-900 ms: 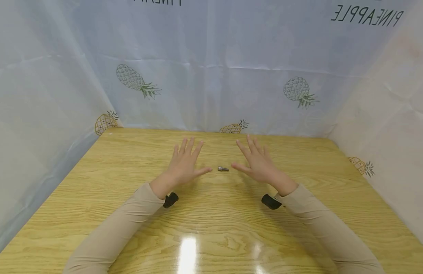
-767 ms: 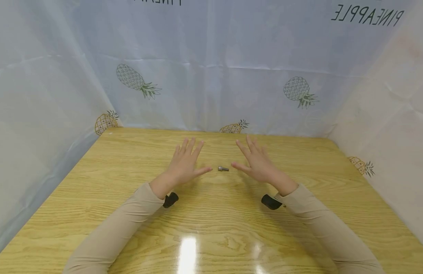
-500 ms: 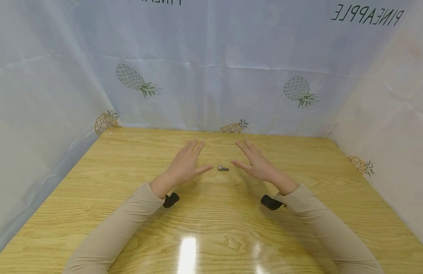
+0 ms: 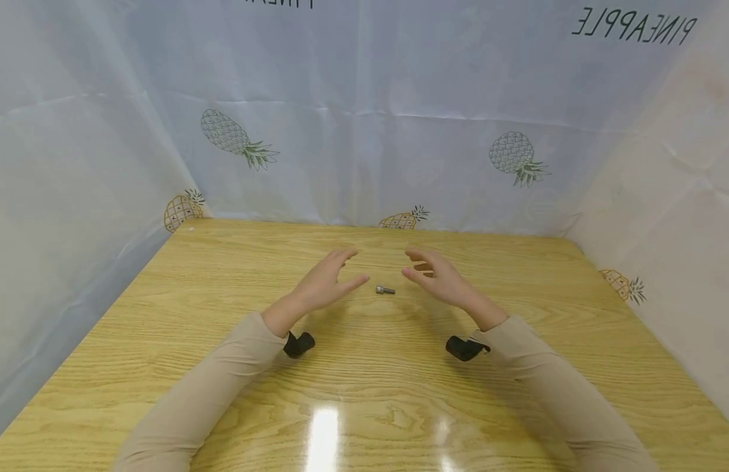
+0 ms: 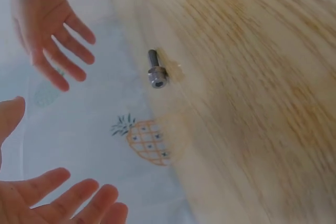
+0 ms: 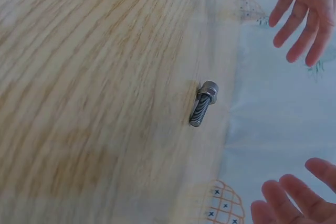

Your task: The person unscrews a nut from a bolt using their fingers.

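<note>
A small steel socket-head bolt [image 4: 385,290] lies on its side on the wooden table [image 4: 388,367], midway between the hands. In the right wrist view, a hex nut [image 6: 208,95] sits on the thread close up against the head. My left hand [image 4: 323,282] hovers left of the bolt, thumb toward it, fingers loosely bent and holding nothing. On the other side my right hand [image 4: 444,280] mirrors it, relaxed, with nothing in its grasp. The palms roughly face each other, and neither hand touches the bolt.
Behind the table hangs a pale curtain [image 4: 364,157] printed with pineapples, and similar cloth closes off both sides. Each wrist carries a black camera mount, the left one [image 4: 299,343] and the right one [image 4: 465,349]. Light glares off the table's near part.
Both hands have rolled from spread, palm-down poses to palms facing inward. Their fingers have drawn together and bent a little; the bolt stays where it was.
</note>
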The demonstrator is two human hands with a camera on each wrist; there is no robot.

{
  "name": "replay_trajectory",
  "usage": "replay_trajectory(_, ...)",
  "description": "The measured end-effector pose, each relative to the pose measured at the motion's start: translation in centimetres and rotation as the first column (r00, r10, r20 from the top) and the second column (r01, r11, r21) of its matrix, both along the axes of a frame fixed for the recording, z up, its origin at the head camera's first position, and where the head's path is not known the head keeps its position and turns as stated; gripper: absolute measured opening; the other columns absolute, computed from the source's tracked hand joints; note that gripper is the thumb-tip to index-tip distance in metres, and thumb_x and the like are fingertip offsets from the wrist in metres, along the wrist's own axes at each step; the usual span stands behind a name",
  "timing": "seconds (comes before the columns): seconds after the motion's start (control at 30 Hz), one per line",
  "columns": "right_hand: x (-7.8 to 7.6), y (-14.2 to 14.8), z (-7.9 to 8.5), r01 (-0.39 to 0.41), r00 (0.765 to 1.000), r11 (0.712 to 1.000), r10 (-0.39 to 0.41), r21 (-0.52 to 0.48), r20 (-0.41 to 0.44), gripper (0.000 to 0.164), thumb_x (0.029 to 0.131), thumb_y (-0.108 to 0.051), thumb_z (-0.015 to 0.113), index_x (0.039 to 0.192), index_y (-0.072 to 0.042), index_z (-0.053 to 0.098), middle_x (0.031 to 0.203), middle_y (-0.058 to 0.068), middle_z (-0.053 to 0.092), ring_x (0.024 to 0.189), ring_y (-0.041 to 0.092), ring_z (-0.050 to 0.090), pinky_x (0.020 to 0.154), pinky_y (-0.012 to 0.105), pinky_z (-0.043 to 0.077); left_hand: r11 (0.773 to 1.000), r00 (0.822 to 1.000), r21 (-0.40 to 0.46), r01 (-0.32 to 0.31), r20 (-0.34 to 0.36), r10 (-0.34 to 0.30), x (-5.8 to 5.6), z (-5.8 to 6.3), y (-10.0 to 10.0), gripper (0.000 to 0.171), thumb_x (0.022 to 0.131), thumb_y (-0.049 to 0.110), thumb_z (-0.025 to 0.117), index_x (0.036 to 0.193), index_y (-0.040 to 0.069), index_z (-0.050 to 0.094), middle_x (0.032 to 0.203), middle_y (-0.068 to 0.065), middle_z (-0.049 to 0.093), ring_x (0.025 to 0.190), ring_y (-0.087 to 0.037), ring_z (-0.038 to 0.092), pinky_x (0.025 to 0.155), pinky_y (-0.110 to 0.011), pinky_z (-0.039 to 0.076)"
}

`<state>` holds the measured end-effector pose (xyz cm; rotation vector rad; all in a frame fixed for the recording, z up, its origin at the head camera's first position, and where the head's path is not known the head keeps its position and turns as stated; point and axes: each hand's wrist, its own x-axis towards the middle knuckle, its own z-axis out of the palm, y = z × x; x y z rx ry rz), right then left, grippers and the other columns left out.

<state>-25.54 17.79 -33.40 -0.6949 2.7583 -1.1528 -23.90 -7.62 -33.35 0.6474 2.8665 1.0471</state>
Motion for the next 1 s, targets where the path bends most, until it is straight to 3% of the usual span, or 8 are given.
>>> replay_trajectory(0.27,-0.9,-0.1,-0.8,0.064,0.994,0.997,-0.062,-0.03,0.085,0.046,0.095,-0.031,0.054,0.133,-0.006,0.05,0.131,0.019,0.054,0.114,0.036,0.056,0.093,0.046,0.049,0.996,0.997,0.093,-0.01,0.078,0.003,-1.0,-0.9,0.3,0.057,0.093,0.04,0.054,0.139,0.007,0.042,0.132,-0.018,0.053,0.112,-0.032,0.057,0.092,-0.045,0.05)
replay_trajectory(0.53,-1.5,-0.6,-1.5,0.095,0.975,0.989,-0.069,-0.115,0.213,0.046,0.094,-0.025,0.056,0.132,0.0,0.05,0.125,0.021,0.057,0.109,0.034,0.06,0.091,0.046,0.05,0.988,0.991,0.152,-0.036,0.136,0.015,-1.6,-1.7,0.8,0.046,0.094,0.034,0.056,0.129,0.006,0.052,0.119,-0.014,0.061,0.102,-0.03,0.062,0.088,-0.04,0.052)
replay_trajectory(0.73,-1.9,-0.9,-2.0,0.108,0.953,0.98,-0.054,-0.167,0.297,0.045,0.094,-0.019,0.057,0.132,0.003,0.049,0.126,0.023,0.055,0.11,0.032,0.058,0.092,0.043,0.051,0.986,0.983,0.159,-0.051,0.181,0.022,-2.1,-2.2,1.3,0.044,0.093,0.031,0.056,0.129,0.005,0.053,0.118,-0.014,0.062,0.101,-0.03,0.062,0.085,-0.037,0.052)
replay_trajectory(0.87,-2.0,-1.2,-2.2,0.129,0.936,0.981,-0.071,-0.146,0.346,0.043,0.093,-0.017,0.056,0.131,0.003,0.05,0.126,0.023,0.055,0.109,0.031,0.059,0.091,0.04,0.052,0.99,0.982,0.134,-0.051,0.188,0.025,-2.4,-2.3,1.7,0.041,0.094,0.029,0.056,0.128,0.006,0.055,0.116,-0.014,0.063,0.101,-0.029,0.062,0.083,-0.037,0.052)
replay_trajectory(1.0,-2.3,-1.6,-2.4,0.161,0.924,0.98,-0.109,-0.115,0.366,0.04,0.091,-0.017,0.059,0.126,0.002,0.055,0.118,0.02,0.06,0.098,0.022,0.063,0.085,0.035,0.055,0.993,0.981,0.11,-0.048,0.195,0.025,-2.7,-2.2,2.0,0.038,0.093,0.027,0.057,0.126,0.006,0.056,0.114,-0.014,0.064,0.105,-0.028,0.06,0.087,-0.04,0.051)
